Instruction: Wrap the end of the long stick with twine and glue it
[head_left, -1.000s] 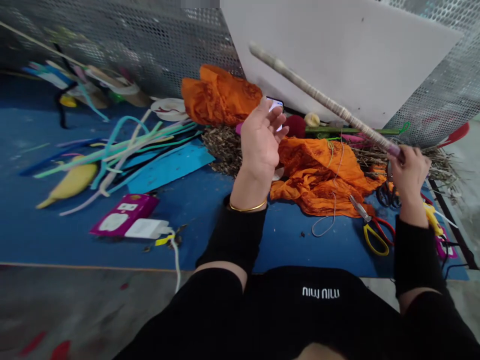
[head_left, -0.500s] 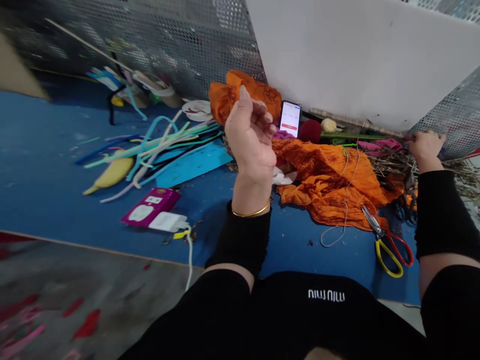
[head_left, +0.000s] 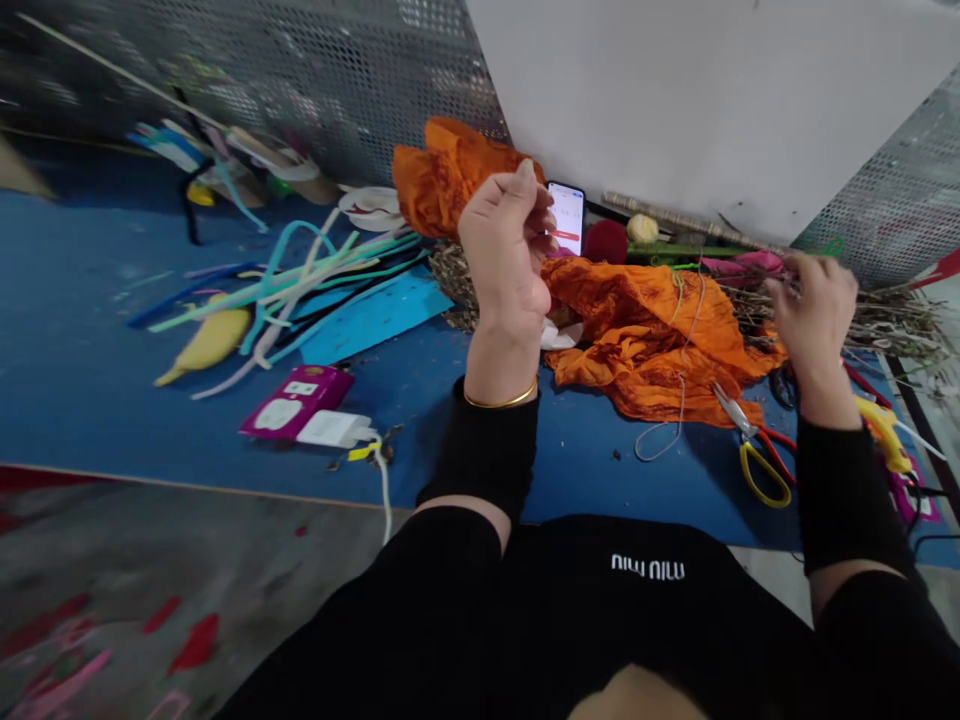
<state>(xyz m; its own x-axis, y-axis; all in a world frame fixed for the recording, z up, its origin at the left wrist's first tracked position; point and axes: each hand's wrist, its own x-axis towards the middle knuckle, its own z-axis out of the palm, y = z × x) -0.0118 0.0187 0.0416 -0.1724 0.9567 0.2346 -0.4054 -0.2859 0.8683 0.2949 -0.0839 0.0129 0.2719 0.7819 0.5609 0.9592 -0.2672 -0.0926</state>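
Observation:
My left hand is raised over the bench with a gold bangle at the wrist. Its fingers curl loosely, partly hidden, and I see nothing held in them. Behind it lies a bunched orange cloth. A second, spread orange cloth with a loose thin cord is to its right. My right hand hovers at the far right, thumb and fingers apart, beside a magenta piece and dry stems. Scissors with red and yellow handles lie below the spread cloth.
A lit phone leans at the back near a dark red ball. Fuzzy coloured strips, a yellow banana-shaped thing, a blue sheet and a purple power box lie left. A yellow glue gun is right.
My right hand has come off the wrapped stick at the back and moved nearer and left. My left hand stays raised, turned slightly. The view has shifted, bringing the glue gun into sight.

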